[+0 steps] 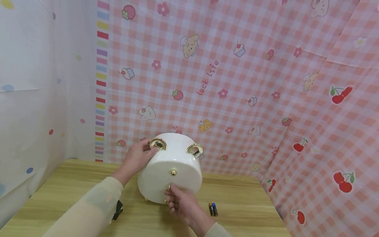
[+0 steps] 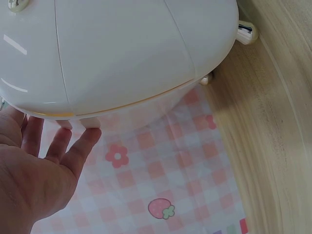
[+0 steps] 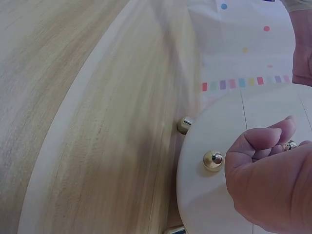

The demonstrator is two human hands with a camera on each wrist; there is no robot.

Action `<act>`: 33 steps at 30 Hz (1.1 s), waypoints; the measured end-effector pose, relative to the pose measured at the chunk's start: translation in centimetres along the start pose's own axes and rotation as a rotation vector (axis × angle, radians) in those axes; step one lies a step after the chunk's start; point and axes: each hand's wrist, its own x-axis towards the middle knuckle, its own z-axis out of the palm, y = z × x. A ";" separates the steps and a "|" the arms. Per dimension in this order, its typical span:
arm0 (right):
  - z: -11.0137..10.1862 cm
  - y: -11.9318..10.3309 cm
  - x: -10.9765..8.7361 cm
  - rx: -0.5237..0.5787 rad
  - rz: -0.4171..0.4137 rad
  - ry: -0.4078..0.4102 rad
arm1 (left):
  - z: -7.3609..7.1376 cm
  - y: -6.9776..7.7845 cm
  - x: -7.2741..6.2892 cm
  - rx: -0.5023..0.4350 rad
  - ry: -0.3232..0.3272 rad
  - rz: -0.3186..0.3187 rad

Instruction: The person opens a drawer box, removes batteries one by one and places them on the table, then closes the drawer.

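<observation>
A white, rounded drawer box (image 1: pixel 154 179) stands on the table in the head view. Gold knobs run in a column down its front, and two gold rings (image 1: pixel 194 150) sit on top. My left hand (image 1: pixel 137 156) grips its upper left edge, the thumb by the left ring. In the left wrist view, that hand's fingertips (image 2: pixel 90 135) touch the box's back edge. The right hand (image 1: pixel 185 205) pinches the middle gold knob (image 1: pixel 169 187), which is mostly hidden by its fingers in the right wrist view. Thin seams divide the box front (image 3: pixel 204 195), and the drawers look closed.
Two batteries (image 1: pixel 213 209) lie side by side on the wooden table (image 1: pixel 242 204), right of the right hand. A black object (image 1: pixel 117 210) is partly hidden by the left sleeve. A pink checked cloth (image 1: pixel 225 108) hangs close behind the box.
</observation>
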 end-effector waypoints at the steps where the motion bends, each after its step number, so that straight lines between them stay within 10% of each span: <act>1: 0.0 0.0 0.0 0.003 0.002 -0.001 | 0.0 0.0 0.0 -0.002 -0.001 -0.001; 33: -0.5 -0.3 0.4 0.008 0.008 -0.025 | 0.6 0.5 -0.3 -0.003 0.050 -0.031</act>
